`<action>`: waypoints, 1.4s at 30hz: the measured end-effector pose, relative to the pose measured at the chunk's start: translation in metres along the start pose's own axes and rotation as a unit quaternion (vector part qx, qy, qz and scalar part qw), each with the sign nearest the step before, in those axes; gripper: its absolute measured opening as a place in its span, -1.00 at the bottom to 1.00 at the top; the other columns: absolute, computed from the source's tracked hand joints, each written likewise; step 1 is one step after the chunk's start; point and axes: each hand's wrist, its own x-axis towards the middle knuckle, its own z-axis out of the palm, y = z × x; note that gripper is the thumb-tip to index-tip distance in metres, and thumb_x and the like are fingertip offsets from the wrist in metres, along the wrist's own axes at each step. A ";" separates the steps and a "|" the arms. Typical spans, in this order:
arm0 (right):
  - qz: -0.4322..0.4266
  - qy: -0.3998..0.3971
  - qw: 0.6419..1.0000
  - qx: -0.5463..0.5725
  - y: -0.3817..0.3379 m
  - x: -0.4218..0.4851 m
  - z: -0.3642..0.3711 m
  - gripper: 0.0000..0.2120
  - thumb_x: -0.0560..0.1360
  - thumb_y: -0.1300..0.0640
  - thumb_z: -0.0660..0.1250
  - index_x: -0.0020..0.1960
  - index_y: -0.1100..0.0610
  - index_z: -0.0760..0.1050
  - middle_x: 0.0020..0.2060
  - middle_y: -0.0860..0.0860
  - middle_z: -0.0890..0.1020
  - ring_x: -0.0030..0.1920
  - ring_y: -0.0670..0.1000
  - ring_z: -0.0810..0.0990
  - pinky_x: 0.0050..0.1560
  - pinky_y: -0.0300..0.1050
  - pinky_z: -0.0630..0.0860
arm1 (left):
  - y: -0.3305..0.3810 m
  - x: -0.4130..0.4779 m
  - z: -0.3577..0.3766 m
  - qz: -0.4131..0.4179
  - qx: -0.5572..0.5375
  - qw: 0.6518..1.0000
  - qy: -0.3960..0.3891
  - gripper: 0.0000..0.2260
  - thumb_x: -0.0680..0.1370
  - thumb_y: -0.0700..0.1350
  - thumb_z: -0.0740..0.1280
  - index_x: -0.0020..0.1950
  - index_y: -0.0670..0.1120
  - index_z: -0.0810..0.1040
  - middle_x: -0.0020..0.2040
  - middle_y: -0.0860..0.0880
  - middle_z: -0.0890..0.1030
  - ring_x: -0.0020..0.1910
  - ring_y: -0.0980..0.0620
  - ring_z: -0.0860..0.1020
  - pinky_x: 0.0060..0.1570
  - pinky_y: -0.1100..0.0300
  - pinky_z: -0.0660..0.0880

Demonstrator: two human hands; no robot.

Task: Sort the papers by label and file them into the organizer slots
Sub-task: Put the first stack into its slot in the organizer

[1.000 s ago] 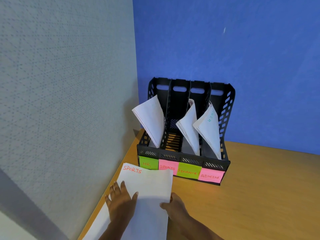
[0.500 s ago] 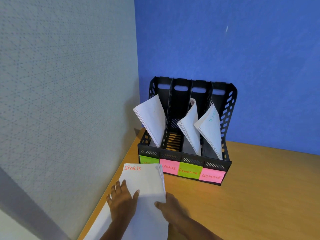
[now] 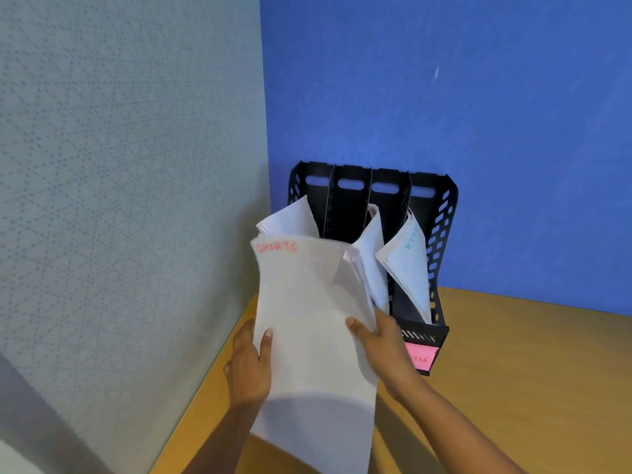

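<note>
The organizer point(image 3: 441, 213) stands on the worktop point(image 3: 513, 371), back in the corner between side wall point(image 3: 119, 200) and rear wall point(image 3: 444, 97), papers point(image 3: 407, 268) leaning in its first, third and fourth slots from the left, the SPORTS stack point(image 3: 307, 319) upright just before it.

Wooden desk point(image 3: 530, 371) meets grey partition point(image 3: 119, 200) and blue wall point(image 3: 478, 114).

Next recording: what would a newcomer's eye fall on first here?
The white stack of papers marked SPORTS in red, held up at centre by the left hand and right hand gripping its side edges. Behind it stands the black organizer on the wooden desk, with curled sheets in three slots, against a bright blue wall.
</note>
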 end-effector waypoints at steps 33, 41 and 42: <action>-0.235 0.274 0.931 -0.046 -0.083 0.089 0.021 -0.49 0.54 0.41 0.10 0.43 0.06 0.27 0.23 0.23 0.45 0.05 0.09 0.52 -0.07 -0.55 0.29 | 0.047 0.043 0.030 0.192 0.329 0.915 -0.130 -0.18 0.42 0.35 -0.31 0.53 -0.15 -0.17 0.57 -0.13 -0.10 0.55 -0.06 -0.16 0.47 0.11 -0.22; -0.173 0.218 0.960 -0.004 -0.056 0.121 0.041 -0.52 0.59 0.29 0.08 0.49 0.11 0.13 0.40 0.10 0.37 0.37 0.09 0.39 0.35 -0.21 0.26 | 0.039 0.043 0.035 0.206 0.323 0.916 -0.117 0.15 0.05 0.41 -0.71 0.53 -0.12 -0.24 0.57 -0.13 -0.14 0.54 -0.06 -0.20 0.37 0.14 -0.30; -0.163 0.205 0.965 0.006 -0.051 0.122 0.045 -0.52 0.60 0.27 0.07 0.50 0.11 0.10 0.43 0.09 0.32 0.41 0.07 0.33 0.38 -0.21 0.21 | 0.039 0.043 0.034 0.205 0.321 0.917 -0.118 0.14 0.06 0.42 -0.70 0.52 -0.12 -0.25 0.57 -0.12 -0.15 0.54 -0.05 -0.23 0.37 0.14 -0.30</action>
